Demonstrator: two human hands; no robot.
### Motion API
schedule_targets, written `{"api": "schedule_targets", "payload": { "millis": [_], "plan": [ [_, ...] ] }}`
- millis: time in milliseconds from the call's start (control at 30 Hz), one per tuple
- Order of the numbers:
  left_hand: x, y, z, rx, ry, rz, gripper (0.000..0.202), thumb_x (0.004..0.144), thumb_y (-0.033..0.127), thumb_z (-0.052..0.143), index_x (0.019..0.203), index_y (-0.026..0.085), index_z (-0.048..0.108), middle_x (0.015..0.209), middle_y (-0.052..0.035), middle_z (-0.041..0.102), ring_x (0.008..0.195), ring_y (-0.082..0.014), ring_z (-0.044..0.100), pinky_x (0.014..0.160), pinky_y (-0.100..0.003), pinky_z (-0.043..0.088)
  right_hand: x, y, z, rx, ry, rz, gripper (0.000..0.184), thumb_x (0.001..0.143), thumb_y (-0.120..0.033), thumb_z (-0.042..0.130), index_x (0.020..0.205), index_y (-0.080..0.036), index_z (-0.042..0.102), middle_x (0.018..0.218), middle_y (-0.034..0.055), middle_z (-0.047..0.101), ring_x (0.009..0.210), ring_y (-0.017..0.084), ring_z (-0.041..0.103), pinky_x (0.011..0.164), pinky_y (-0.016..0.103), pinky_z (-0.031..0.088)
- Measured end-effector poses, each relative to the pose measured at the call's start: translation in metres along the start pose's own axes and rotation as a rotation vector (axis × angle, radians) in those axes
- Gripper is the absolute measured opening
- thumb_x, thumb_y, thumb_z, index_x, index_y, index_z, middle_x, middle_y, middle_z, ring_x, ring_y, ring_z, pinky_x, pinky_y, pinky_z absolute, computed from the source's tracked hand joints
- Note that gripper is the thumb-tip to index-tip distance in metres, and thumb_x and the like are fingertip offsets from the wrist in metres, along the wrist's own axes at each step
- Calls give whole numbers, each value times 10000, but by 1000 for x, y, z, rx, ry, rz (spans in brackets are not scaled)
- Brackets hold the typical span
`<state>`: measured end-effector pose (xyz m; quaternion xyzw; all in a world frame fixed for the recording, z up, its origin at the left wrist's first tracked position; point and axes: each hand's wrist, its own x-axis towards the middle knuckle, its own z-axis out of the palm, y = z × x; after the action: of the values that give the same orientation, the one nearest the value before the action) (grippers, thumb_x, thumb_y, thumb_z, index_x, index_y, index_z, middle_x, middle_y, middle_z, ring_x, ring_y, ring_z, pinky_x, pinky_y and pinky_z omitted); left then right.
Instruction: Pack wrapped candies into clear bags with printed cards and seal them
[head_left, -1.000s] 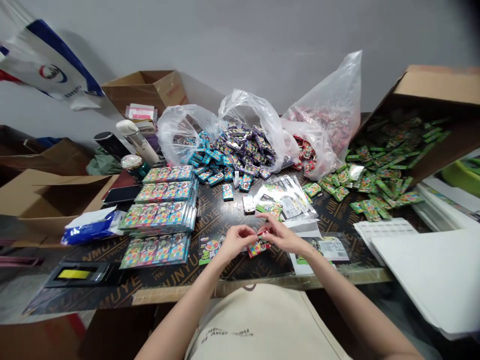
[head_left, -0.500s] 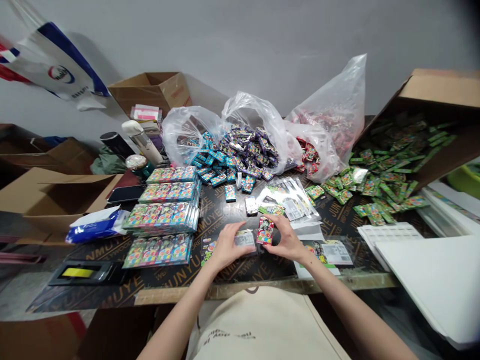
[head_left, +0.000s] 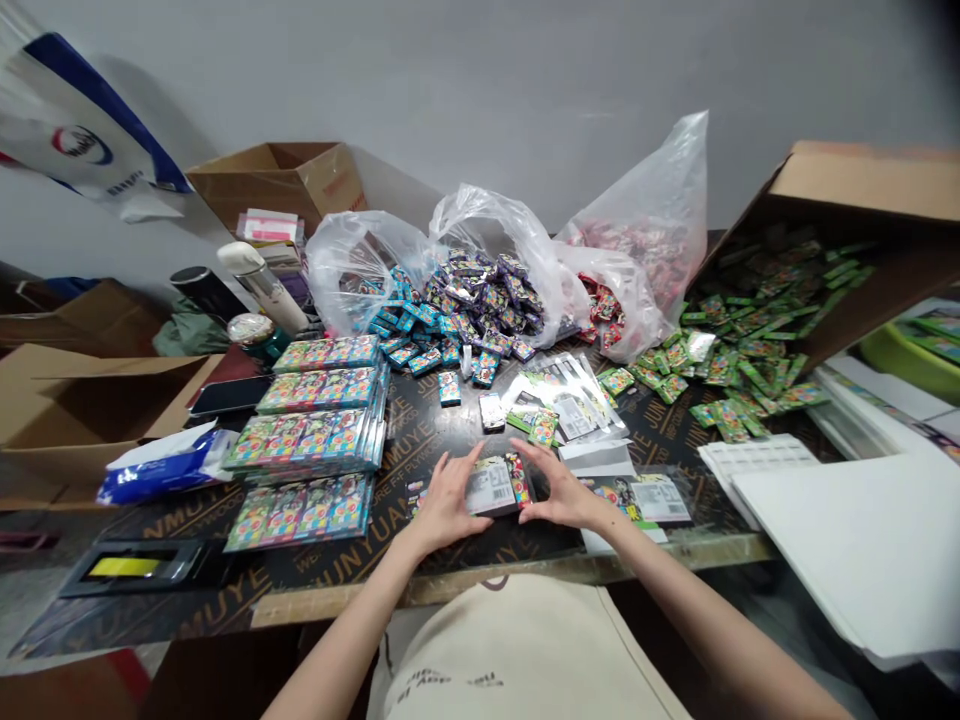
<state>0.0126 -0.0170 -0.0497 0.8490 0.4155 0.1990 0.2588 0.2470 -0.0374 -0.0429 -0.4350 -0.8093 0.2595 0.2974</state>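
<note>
It's one head cam, looking forward and kinda down over the wearer's cream top. Sits pretty near the table, wide enough to catch the grey wall behind, and both forearms come in from the frame's bottom edge.

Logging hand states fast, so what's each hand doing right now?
Left hand: open, curved about the left end of the flat white-labelled pack.
Right hand: curved about the small red printed box; whether it grips cannot be told.
</note>
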Motion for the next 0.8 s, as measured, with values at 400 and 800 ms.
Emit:
{"api": "schedule_targets", "payload": {
  "millis": [400, 800],
  "plan": [
    [3, -7, 13, 42, 15, -78, 1022, 516, 291, 735, 1380, 230, 194, 1201, -90, 497, 1111, -286, 442, 1011, -474, 240, 31, 37, -17, -404, 181, 271, 826, 657, -412, 634, 1368, -232, 254, 1347, 136, 379, 1256, 335, 285, 992, 516, 153],
    [22, 38, 4, -1406, -7, -626, 405, 727, 484, 581, 913, 131, 650, 858, -96, 655, 738, -174, 597, 701, -308, 463, 32, -17, 21, 940, 180, 126, 1134, 559, -478, 743, 1381, -362, -30, 1268, 59, 434, 1166, 219, 441, 965, 384, 353]
  ]
}}
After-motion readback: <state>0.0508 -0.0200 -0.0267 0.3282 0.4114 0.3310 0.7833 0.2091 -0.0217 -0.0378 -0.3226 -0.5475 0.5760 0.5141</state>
